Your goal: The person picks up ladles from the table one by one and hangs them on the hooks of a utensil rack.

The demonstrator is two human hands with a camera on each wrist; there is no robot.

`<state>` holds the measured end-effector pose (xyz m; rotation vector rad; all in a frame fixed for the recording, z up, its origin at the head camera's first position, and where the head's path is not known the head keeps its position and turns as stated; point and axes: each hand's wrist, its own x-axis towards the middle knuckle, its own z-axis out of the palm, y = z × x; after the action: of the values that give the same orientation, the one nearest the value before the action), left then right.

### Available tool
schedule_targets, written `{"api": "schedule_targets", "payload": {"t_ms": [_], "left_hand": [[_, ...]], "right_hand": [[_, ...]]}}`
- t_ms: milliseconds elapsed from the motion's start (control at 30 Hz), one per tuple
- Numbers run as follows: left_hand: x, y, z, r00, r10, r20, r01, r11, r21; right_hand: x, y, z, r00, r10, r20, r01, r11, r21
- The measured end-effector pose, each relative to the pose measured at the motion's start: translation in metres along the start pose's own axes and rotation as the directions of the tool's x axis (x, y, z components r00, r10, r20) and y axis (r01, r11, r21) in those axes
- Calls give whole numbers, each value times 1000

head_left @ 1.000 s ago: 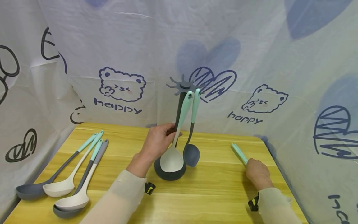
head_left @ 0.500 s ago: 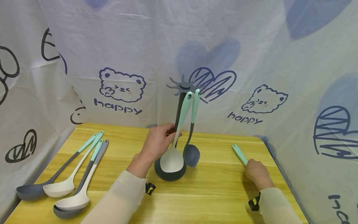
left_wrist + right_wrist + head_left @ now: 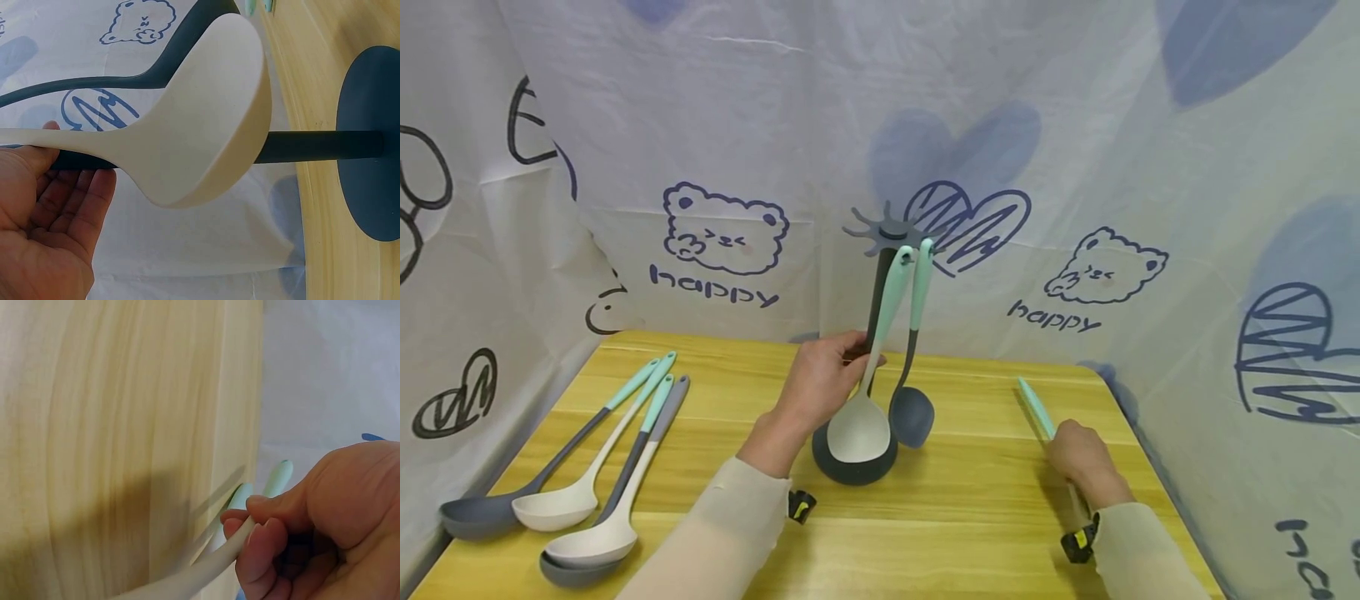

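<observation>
Mid-table stands a dark utensil stand (image 3: pixel 876 308) with a round base (image 3: pixel 369 144) and a hooked top. My left hand (image 3: pixel 822 375) holds its post, with the thumb by the shaft of a hanging cream ladle (image 3: pixel 857 429). Beside that ladle hangs a dark grey utensil (image 3: pixel 913 417) with a mint handle. On the right, my right hand (image 3: pixel 1081 454) pinches a mint-handled utensil with a cream shaft (image 3: pixel 200 575); its head is out of view. A second mint handle end (image 3: pixel 240 497) shows beyond my fingers in the right wrist view.
Several ladles lie side by side at the left of the wooden table (image 3: pixel 955 517), among them a grey ladle (image 3: pixel 482 512) and a cream ladle (image 3: pixel 598 542). A printed cloth (image 3: pixel 842 108) hangs behind the table and at both sides.
My right hand has shifted slightly left, and the handle it holds has moved up and left. Its cream shaft now shows below the hand. My left hand keeps its hold on the post.
</observation>
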<state>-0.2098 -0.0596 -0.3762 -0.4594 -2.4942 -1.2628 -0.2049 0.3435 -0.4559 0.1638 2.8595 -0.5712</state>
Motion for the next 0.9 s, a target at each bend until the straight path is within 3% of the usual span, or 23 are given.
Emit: {"api": "schedule_targets", "payload": {"t_ms": [567,900], "left_hand": [[0,1,0,1000,5,-6,-5,1000,-3],[-1,1,-1,1000,7,-10,-7,1000,-4]], "right_hand": [[-2,-24,-5,999,-12,-34,16,995,101],[-3,-51,-8,988,-40,-146,57,991,118]]}}
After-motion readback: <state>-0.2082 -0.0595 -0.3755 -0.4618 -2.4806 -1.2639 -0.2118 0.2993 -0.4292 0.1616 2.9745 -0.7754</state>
